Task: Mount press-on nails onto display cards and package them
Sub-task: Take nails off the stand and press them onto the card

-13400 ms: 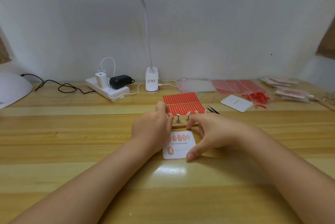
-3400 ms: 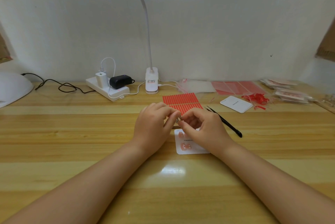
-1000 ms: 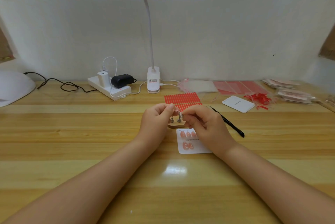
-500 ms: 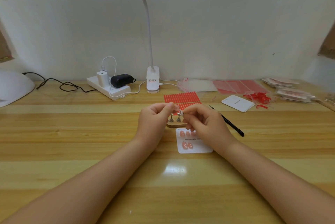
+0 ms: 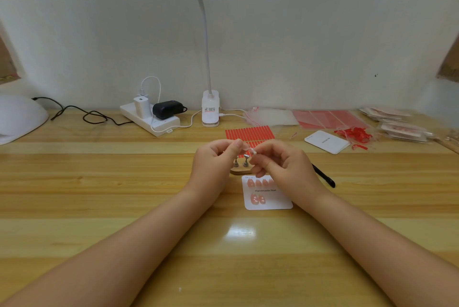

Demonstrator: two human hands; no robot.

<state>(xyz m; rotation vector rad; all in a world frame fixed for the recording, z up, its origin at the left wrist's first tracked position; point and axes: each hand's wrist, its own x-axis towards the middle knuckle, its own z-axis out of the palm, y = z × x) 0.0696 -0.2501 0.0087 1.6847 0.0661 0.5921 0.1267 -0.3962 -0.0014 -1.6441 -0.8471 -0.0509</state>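
Observation:
A white display card [image 5: 270, 201] lies flat on the wooden table, with several pink nails in its top row and two in its lower row. Just behind it stands a small wooden nail stand [image 5: 239, 170] with metal pegs. Above the stand, my left hand [image 5: 214, 161] and my right hand [image 5: 283, 165] meet fingertip to fingertip, both pinching a small pale press-on nail [image 5: 249, 149]. My right hand covers the card's upper right corner.
A red adhesive strip sheet [image 5: 249, 132] lies behind my hands, black tweezers [image 5: 324, 177] to the right. Further right are a spare white card [image 5: 326, 141], red scraps [image 5: 355, 134], clear bags and packed sets [image 5: 397, 130]. Power strip [image 5: 150, 120], lamp base [image 5: 210, 108], white dome [image 5: 19, 118] behind.
Over the last second my hands have stayed together above the stand, working the small nail between the fingertips. Two nails now sit in the card's lower row, up from one at first.

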